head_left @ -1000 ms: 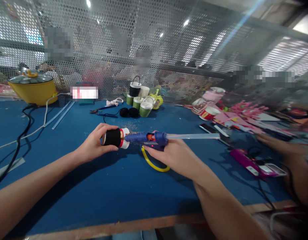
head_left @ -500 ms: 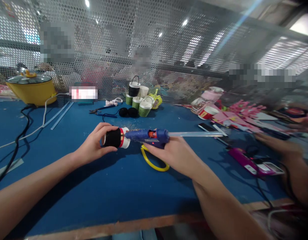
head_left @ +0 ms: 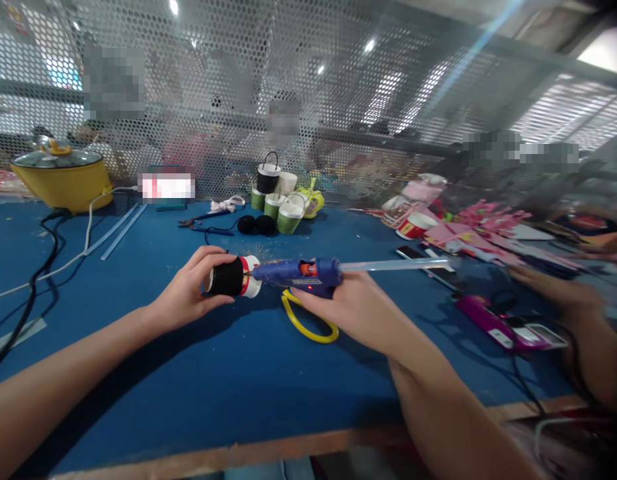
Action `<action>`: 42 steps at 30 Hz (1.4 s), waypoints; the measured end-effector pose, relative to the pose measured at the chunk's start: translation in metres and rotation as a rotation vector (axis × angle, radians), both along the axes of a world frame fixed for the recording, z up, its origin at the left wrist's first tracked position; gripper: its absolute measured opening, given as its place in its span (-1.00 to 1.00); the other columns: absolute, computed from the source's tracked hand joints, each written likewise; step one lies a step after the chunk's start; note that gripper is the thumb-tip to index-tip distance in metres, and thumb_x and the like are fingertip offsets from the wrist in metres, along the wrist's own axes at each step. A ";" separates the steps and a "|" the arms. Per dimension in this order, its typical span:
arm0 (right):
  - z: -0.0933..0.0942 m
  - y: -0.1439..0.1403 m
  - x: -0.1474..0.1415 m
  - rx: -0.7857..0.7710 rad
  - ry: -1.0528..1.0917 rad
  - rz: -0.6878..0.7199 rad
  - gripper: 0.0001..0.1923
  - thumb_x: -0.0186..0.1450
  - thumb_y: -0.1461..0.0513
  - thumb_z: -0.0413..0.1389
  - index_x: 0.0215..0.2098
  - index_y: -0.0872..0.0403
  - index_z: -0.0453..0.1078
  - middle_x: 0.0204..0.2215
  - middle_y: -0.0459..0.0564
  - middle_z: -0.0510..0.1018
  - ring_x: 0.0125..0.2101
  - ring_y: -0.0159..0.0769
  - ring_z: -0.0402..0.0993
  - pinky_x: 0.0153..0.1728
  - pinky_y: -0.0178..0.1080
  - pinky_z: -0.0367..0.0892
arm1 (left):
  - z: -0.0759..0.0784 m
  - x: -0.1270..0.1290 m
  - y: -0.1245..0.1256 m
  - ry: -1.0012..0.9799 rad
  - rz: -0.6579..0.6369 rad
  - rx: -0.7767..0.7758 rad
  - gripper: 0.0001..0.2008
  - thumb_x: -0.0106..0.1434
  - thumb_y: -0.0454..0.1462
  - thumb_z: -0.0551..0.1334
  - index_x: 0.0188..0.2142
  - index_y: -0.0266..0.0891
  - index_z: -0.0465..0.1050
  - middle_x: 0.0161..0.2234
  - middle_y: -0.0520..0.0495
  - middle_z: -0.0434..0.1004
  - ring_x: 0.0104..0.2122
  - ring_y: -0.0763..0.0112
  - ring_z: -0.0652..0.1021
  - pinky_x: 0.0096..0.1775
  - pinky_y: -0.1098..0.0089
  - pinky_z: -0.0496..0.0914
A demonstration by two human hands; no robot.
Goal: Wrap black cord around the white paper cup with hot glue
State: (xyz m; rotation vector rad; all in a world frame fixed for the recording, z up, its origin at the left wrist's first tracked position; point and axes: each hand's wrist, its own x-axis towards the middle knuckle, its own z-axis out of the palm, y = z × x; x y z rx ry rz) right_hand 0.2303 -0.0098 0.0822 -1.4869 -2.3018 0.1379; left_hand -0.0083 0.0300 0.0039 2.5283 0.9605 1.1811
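Observation:
My left hand (head_left: 201, 287) is closed round a small paper cup (head_left: 227, 276) lying on its side, wrapped in black yarn with a red and white band left bare. In my right hand (head_left: 348, 307) is a blue hot glue gun (head_left: 298, 273), its red light lit and a long clear glue stick (head_left: 403, 265) poking out of the back. The nozzle meets the cup at the edge of the black wrap. Beneath the gun lies a yellow loop (head_left: 308, 327), probably a scissors handle, partly hidden.
Behind stand several small wrapped cups (head_left: 291, 217), two black yarn balls (head_left: 255, 225) and pliers (head_left: 203, 227). A yellow pot (head_left: 63, 180) is at left. Phones (head_left: 431, 267), pink pieces (head_left: 468, 240), a purple device (head_left: 493, 323) and a co-worker's blurred arms (head_left: 583, 313) are at right.
The glue gun has shifted very slightly to the right, its glue stick tilting up a little. My left hand and the cup stay in place. The co-worker's hands at right have moved slightly.

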 end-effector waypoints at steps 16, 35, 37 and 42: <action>0.002 0.001 0.003 0.002 0.047 0.030 -0.81 0.18 0.20 0.05 -0.49 0.08 0.45 -0.65 -0.12 0.46 -0.59 -0.35 0.33 -0.50 -0.31 0.20 | 0.000 0.000 -0.001 0.050 -0.053 0.048 -0.54 0.13 -0.32 0.25 0.01 -0.20 0.15 -0.05 -0.21 0.21 -0.03 0.17 0.35 -0.04 0.12 0.34; 0.003 0.005 0.000 0.035 0.060 0.009 -0.78 0.18 0.19 0.04 -0.58 0.08 0.39 -0.66 -0.12 0.45 -0.61 -0.36 0.32 -0.53 -0.32 0.22 | 0.002 0.003 -0.006 0.070 -0.088 0.052 -0.55 0.15 -0.32 0.23 0.01 -0.18 0.14 -0.04 -0.22 0.21 -0.02 0.16 0.35 -0.04 0.11 0.34; 0.002 0.005 0.000 0.029 0.056 0.004 -0.79 0.18 0.20 0.04 -0.56 0.09 0.40 -0.63 -0.10 0.48 -0.60 -0.36 0.32 -0.52 -0.32 0.22 | 0.002 0.004 -0.007 0.074 -0.097 0.048 -0.55 0.14 -0.32 0.23 0.01 -0.20 0.14 -0.04 -0.23 0.21 -0.02 0.17 0.35 -0.03 0.12 0.33; 0.003 0.003 0.001 0.011 0.058 0.021 -0.82 0.18 0.21 0.04 -0.46 0.10 0.45 -0.56 -0.09 0.52 -0.54 -0.33 0.39 -0.46 -0.31 0.25 | 0.002 0.003 -0.005 0.029 -0.066 0.009 -0.54 0.13 -0.31 0.25 0.01 -0.21 0.16 -0.05 -0.22 0.22 -0.03 0.17 0.35 -0.03 0.10 0.33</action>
